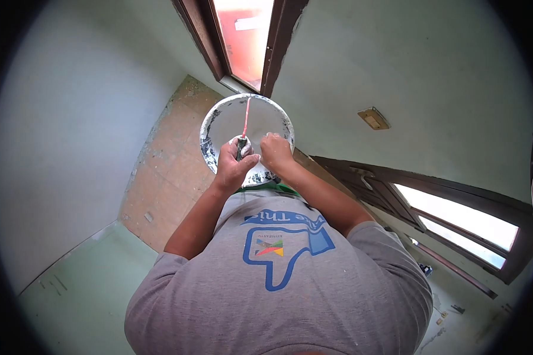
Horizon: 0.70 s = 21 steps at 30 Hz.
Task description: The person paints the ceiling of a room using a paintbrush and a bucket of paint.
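A round bucket with white paint inside and a paint-smeared rim stands on the floor in front of me. My left hand is closed around the dark handle of a tool. The tool's thin red rod reaches down into the paint. My right hand, flecked with white, is curled just right of the handle, over the bucket's near right side. Whether it grips anything is hidden. My grey T-shirt with a blue print fills the lower part of the view.
Pale green walls close in on both sides. A bare tiled floor lies left of the bucket. A dark wooden door frame stands beyond it, with a window frame at the right and a wall switch plate.
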{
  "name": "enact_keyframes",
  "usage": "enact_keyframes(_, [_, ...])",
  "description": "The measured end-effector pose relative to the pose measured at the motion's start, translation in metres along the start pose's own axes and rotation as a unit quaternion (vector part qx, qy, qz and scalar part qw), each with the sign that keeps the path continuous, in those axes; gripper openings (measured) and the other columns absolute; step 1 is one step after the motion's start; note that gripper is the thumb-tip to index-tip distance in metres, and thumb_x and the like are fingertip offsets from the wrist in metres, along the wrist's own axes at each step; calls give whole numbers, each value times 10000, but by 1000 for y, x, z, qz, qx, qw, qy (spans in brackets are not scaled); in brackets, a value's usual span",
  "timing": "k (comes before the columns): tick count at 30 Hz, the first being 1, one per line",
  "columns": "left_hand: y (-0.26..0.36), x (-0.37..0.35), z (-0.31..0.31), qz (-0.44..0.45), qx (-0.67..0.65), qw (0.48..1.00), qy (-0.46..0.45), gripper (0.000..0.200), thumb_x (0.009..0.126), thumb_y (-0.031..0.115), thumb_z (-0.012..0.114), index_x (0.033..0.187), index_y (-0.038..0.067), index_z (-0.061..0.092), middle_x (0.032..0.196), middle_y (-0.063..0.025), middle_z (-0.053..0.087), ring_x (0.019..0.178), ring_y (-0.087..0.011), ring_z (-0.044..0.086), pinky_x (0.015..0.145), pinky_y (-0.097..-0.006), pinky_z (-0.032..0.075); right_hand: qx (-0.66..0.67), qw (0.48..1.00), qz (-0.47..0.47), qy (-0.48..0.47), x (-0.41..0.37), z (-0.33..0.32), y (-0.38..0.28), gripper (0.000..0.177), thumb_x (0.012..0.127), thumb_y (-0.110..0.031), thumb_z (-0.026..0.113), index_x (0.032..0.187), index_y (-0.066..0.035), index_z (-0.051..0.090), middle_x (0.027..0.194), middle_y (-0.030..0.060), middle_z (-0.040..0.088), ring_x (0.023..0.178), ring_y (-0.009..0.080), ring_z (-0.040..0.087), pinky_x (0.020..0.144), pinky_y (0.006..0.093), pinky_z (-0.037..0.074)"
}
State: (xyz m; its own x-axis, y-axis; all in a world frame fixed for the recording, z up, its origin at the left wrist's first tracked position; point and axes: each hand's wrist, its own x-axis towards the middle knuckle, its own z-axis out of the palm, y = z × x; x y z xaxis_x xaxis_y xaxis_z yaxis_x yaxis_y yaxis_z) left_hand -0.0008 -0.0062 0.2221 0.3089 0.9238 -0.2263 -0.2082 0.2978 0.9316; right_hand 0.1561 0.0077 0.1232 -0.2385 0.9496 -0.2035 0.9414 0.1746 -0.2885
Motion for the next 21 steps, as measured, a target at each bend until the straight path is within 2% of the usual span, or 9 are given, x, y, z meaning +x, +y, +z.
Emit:
enact_keyframes(4, [1,3,-5,-29,-82,996,-17,186,822,119,589,788,99,408,586,40,379,468,-53,318,462,-222,286,-4,1000,-4,-20,6,6,1,103,712,-54,670,804,-20,703,925,176,661,923,325,665,755,416,568])
enact_keyframes(7, [-5,11,-10,-24,-95,995,-25,180,866,195,528,777,98,405,526,52,347,420,-55,281,444,-233,264,9,1000,-11,-6,-7,-6,6,115,733,-89,668,800,-3,705,881,190,669,874,336,677,750,419,566])
enact_keyframes(9, [-13,16,-13,-39,-97,994,-35,198,893,240,482,767,106,410,505,58,346,403,-58,273,437,-238,255,86,994,69,26,-18,-15,14,185,792,-170,669,815,8,712,812,199,681,804,352,686,732,429,551])
enact_keyframes(10, [-16,18,-14,-37,-97,994,-35,198,893,240,482,767,106,410,505,58,346,403,-58,273,437,-238,255,85,994,69,27,-22,-15,22,185,792,-170,669,815,8,712,812,199,681,804,352,686,732,429,551])
enact_keyframes(13, [-31,24,-12,-93,-143,985,-27,239,913,287,453,739,132,403,487,56,325,393,-68,259,434,-247,239,321,925,201,-13,-39,-3,54,323,894,-321,641,855,-14,732,669,163,662,605,268,639,623,390,484])
enact_keyframes(14, [-36,24,-11,-96,-141,985,-31,239,913,287,453,739,132,403,487,56,325,393,-68,259,434,-247,239,322,924,206,-11,-47,4,63,323,894,-321,641,855,-14,732,669,163,662,605,268,639,623,390,484])
enact_keyframes(16, [-40,25,-9,-118,-131,984,-15,248,916,297,452,730,140,402,482,59,315,390,-70,253,439,-252,245,314,920,231,-47,-65,3,73,327,879,-354,654,822,-42,736,753,194,679,695,342,659,663,426,503])
enact_keyframes(18, [-44,25,-8,-118,-129,985,-8,258,914,319,469,728,151,407,481,65,310,383,-72,243,461,-258,277,320,916,241,-31,-80,11,78,348,890,-357,638,789,-35,725,741,187,676,704,335,663,667,421,501])
enact_keyframes(21, [-41,28,-9,-120,-88,989,-17,264,913,327,477,722,157,410,473,68,312,379,-74,247,473,-262,287,361,896,256,-26,-91,25,84,338,915,-334,613,837,-25,726,676,165,659,611,289,629,618,409,479])
